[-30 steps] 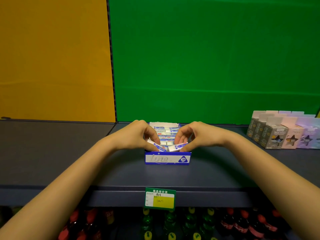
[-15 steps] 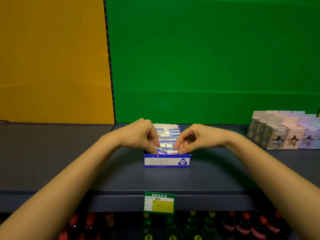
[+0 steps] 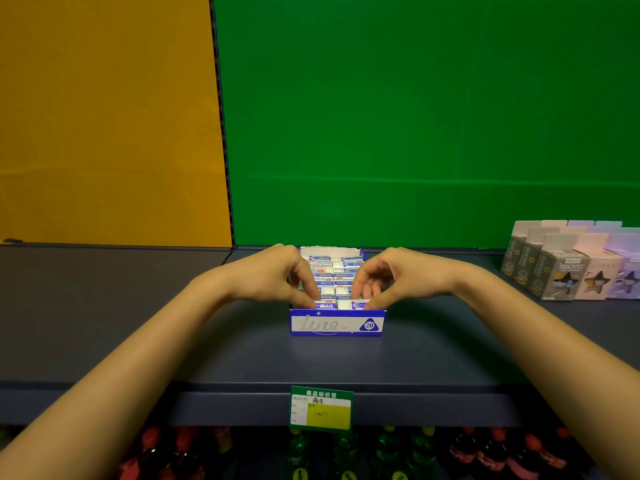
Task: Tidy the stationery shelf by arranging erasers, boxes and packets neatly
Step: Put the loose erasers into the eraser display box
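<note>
I see the eraser box [image 3: 336, 323] in the middle of the shelf [image 3: 433, 355]. My left hand [image 3: 273, 277] and right hand [image 3: 398, 277] press fingertips on the front erasers [image 3: 341, 304], gripping nothing.

"Line" and "2B" on the blue box [image 3: 337, 323] front

We are seeing bare shelf [image 3: 138, 306] lying open left of the eraser box [image 3: 337, 323], while carton rows [image 3: 568, 265] are crowding the right end.
</note>
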`<state>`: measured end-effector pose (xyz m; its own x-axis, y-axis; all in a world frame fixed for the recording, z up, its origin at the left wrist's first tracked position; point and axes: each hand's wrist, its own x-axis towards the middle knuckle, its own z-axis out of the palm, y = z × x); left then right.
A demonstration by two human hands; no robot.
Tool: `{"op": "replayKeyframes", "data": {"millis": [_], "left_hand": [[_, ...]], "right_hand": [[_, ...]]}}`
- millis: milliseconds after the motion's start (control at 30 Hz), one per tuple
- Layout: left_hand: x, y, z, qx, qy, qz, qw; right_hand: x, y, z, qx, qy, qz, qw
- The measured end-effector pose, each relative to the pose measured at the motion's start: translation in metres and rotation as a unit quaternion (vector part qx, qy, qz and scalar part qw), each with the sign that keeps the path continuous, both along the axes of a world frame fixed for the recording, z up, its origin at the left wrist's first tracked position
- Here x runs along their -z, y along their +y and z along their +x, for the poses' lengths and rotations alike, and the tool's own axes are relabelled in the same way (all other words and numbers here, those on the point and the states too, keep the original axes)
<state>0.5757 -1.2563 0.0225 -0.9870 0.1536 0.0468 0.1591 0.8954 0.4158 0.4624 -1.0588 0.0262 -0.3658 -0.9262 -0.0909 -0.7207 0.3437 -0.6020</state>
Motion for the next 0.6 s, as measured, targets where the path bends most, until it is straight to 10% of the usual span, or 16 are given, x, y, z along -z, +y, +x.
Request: {"op": "replayKeyframes", "data": {"millis": [600], "left_hand": [[0.014,-0.002,0.010,0.023,0.049,0.032,0.998]], "right_hand": [[0.023,0.010,0.005,0.059,0.071,-0.113,0.989]]}}
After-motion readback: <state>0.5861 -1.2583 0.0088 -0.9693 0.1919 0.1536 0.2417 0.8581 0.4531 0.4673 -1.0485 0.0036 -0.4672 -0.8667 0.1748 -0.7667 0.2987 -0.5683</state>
